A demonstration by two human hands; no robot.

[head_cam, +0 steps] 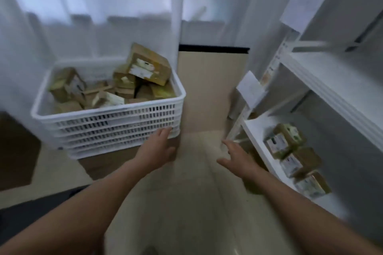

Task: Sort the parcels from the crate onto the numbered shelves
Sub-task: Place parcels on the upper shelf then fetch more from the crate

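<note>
White curtains (103, 6) hang across the back of the room, and daylight comes through them. Between them stands a beige panel (211, 89) with a black strip (213, 48) along its top. The floor (186, 203) is pale. At the left edge there is a brown surface (16, 151), too blurred to identify.

Crate (116, 122) of parcels (148, 66) at left, shelves (323, 80) at right.
White slotted plastic crate, heaped with brown cardboard parcels bearing white labels, topmost one tilted at the far right corner. White shelves with paper tags (251, 89) on the uprights, print too blurred to read. Three more labelled parcels in a touching row on the lower shelf.
</note>
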